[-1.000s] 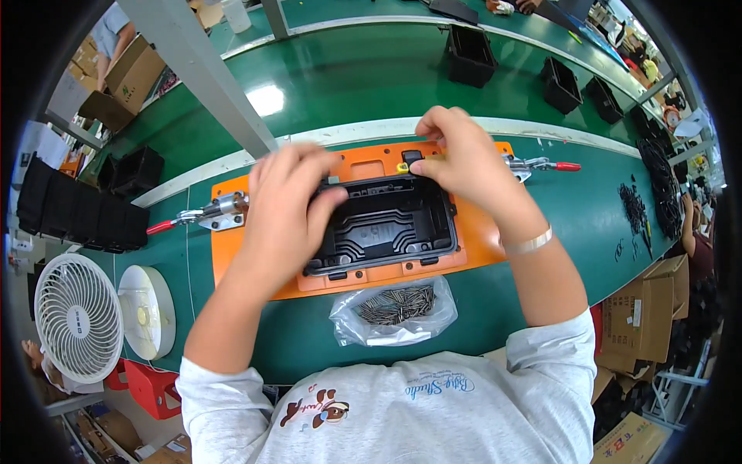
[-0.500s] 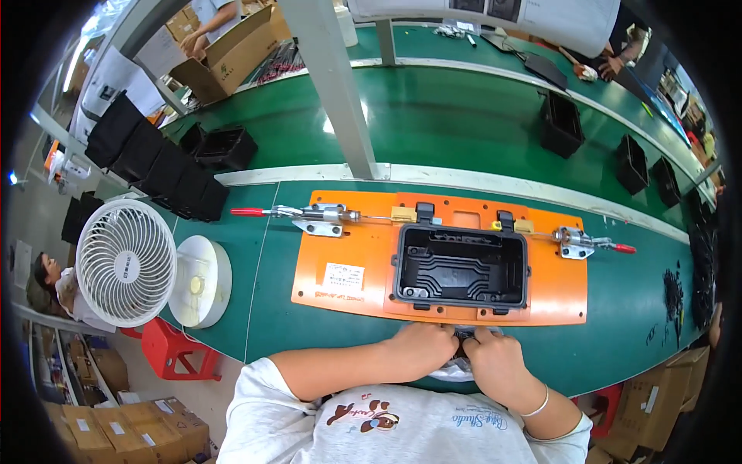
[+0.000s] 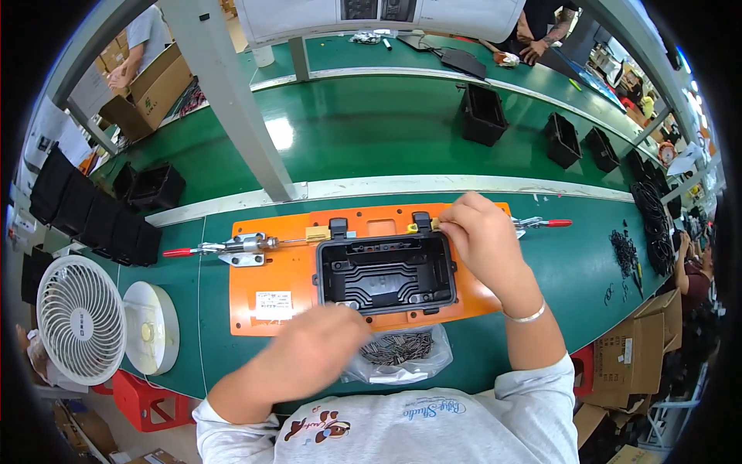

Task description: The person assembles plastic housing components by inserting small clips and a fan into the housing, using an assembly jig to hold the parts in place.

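A black plastic box (image 3: 386, 307) lies with its inside facing up on an orange fixture plate (image 3: 247, 294). Two black hinge lugs stand on its far edge. At the right-hand lug (image 3: 420, 222), beside a small yellow block, my right hand (image 3: 481, 236) is closed in a pinch; whatever its fingertips hold is too small to make out. My left hand (image 3: 321, 348) is smeared by motion near the box's front left corner, so its fingers cannot be read. Close to my body lies a clear plastic bag (image 3: 433, 359) of small dark metal pins (image 3: 398, 348).
Red-handled toggle clamps (image 3: 247, 246) flank the plate. A white fan (image 3: 81, 321) and stacked black boxes (image 3: 85, 209) stand at left. Black cable ties (image 3: 624, 255) lie at right. Behind a white rail (image 3: 386, 185), more black boxes (image 3: 483, 116) sit on a green bench; other people work beyond.
Both hands have come away from the bag, exposing the pins. My right hand has moved up to the right hinge lug, my left hand leftward. The view has shifted to the right.
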The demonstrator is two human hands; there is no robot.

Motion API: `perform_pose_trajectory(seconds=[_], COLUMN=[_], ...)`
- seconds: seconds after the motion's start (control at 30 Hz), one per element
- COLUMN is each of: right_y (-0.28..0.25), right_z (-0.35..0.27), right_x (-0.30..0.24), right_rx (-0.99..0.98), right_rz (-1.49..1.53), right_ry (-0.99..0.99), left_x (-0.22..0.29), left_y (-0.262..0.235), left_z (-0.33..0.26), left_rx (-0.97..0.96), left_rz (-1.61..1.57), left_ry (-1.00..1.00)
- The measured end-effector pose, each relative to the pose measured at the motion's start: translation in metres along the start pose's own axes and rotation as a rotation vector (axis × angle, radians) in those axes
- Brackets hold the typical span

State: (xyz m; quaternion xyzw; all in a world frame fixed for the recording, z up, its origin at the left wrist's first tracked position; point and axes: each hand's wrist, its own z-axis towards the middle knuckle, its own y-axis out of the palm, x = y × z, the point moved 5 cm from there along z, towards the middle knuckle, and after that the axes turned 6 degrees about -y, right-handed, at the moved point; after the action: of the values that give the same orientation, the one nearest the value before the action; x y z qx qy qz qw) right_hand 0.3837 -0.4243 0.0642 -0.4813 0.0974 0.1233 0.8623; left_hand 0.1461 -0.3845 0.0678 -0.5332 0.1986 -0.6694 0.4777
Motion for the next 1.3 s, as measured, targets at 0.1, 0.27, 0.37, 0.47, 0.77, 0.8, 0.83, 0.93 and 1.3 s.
perform_pose_trajectory(seconds=[0.1, 0.27, 0.37, 0.47, 0.77, 0.8, 0.83, 0.93, 1.3], right_y=[0.016, 0.012, 0.007, 0.003, 0.022, 0.028, 0.039, 0.063, 0.089], right_z=[-0.003, -0.013, -0.017, -0.021, 0.013, 0.021, 0.028, 0.045, 0.051], right_x=[0.019, 0.015, 0.010, 0.003, -0.052, -0.058, -0.065, -0.081, -0.112], right_rx=[-0.037, -0.018, -0.003, -0.001, -0.054, -0.053, -0.106, -0.162, -0.247], right_rz=[0.158, 0.247, 0.222, 0.215, 0.184, 0.187, 0.157, 0.078, -0.148], right_ry=[0.095, 0.048, 0.037, 0.030, -0.188, -0.193, -0.214, -0.268, -0.564], left_x=[-0.031, -0.072, -0.088, -0.097, -0.095, -0.092, -0.090, -0.101, -0.241], left_y=[-0.029, -0.046, -0.042, -0.037, -0.039, -0.045, -0.049, -0.064, -0.086], left_z=[0.009, 0.016, 0.025, 0.031, 0.027, 0.024, 0.019, -0.011, -0.155], left_rx=[0.170, 0.236, 0.236, 0.217, 0.228, 0.267, 0.307, 0.518, 1.530], left_rz=[0.048, 0.125, 0.165, 0.202, 0.195, 0.194, 0.193, -0.089, -1.733], left_ry=[-0.215, -0.300, -0.322, -0.307, -0.306, -0.316, -0.329, -0.416, -0.859])
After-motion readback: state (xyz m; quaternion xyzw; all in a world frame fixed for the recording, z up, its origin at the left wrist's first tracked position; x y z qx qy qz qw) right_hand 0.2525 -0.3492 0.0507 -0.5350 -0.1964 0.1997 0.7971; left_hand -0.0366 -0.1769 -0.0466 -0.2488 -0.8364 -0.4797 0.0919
